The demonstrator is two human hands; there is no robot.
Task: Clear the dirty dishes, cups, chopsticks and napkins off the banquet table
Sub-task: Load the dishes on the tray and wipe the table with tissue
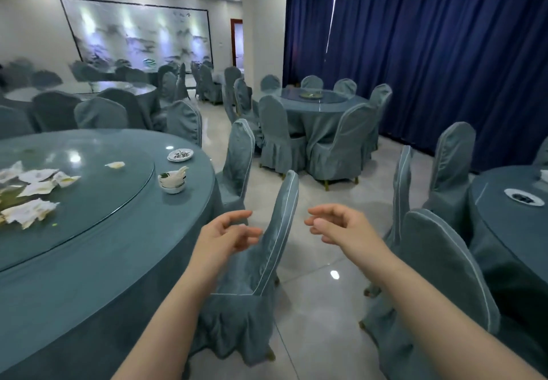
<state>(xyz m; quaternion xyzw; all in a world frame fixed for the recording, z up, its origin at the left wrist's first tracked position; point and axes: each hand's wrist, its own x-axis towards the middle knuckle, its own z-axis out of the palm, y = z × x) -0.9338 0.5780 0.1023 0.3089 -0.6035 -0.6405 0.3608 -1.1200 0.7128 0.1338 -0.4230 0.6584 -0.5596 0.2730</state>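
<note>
- Your left hand point(228, 233) hung in the air just right of the table point(124, 249), in front of the nearest chair point(261, 261) and over its backrest in this view; whether it touched the cover, you could not tell.
- Its fingers were loosely curled and held nothing, the thumb and forefinger apart, the palm turned toward your other hand.
- Your left forearm ran up from the bottom edge, crossing the table's skirt.
- Your right hand point(338, 225) hovered well right of the table, past that chair, above the bare floor point(314, 290).
- Its fingers were also relaxed and half bent, tips pointing left toward the left hand, gripping nothing; a gap stayed between the two hands.
- Your right forearm came in from the lower right corner, passing over a second chair point(439, 261).
- On the table, near its right rim, a stack of bowls point(173, 181) stood with a spoon and scraps inside.
- Just beyond the bowls, closer to the table's far rim, a small plate point(181, 155) carried dark leftovers.
- Crumpled napkins point(32, 193) lay spread on the glass turntable point(89, 190) at the table's left part, with one small scrap point(115, 165) nearer the turntable's right side.
- Both hands were well apart from every dish and napkin on the table.
</note>
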